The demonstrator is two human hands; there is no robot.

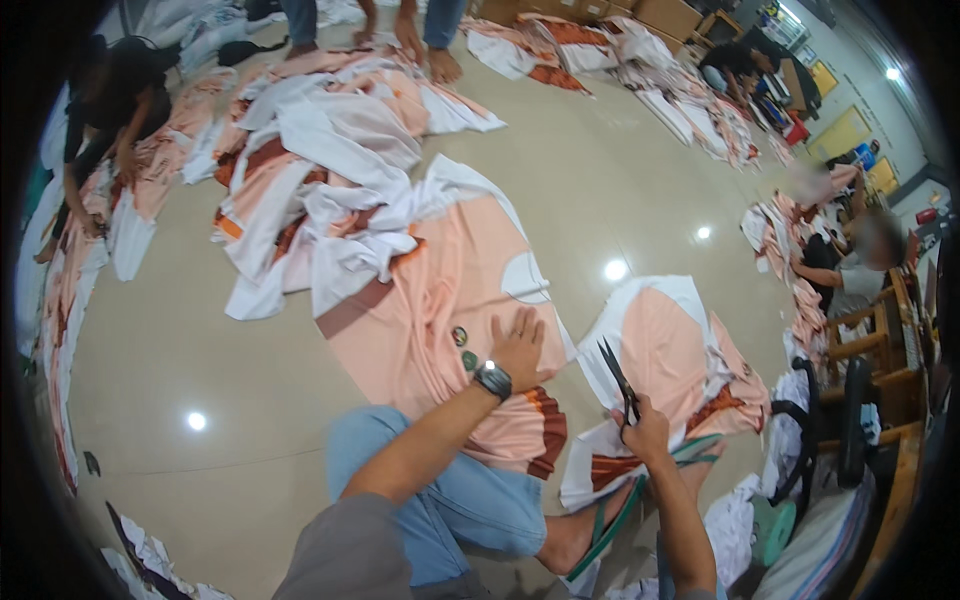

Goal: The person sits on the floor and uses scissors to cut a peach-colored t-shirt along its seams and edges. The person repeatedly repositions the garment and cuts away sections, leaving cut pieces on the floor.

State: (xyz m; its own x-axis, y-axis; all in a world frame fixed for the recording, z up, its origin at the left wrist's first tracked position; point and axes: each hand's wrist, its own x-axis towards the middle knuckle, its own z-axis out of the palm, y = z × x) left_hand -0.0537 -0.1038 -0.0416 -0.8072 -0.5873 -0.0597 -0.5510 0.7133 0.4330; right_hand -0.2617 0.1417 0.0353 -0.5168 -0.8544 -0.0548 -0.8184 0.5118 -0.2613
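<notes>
My left hand [518, 350] lies flat with spread fingers on a peach piece of fabric [470, 260] with white edges and a dark red striped part. A watch [492, 379] is on that wrist. My right hand [645, 430] is closed round the handles of black scissors [619, 378], whose blades point up and to the left, slightly apart. Under and beside the scissors lies another peach and white fabric piece [660, 340] with dark red parts. A green strap [612, 530] runs by my bare foot, below the right hand.
A big heap of white and peach fabric [340, 140] lies ahead on the shiny tiled floor [200, 350]. Another person's bare feet and hands [410, 40] are behind it. People sit among fabric at left [120, 100] and right [860, 270]. Wooden chairs [880, 340] stand at right.
</notes>
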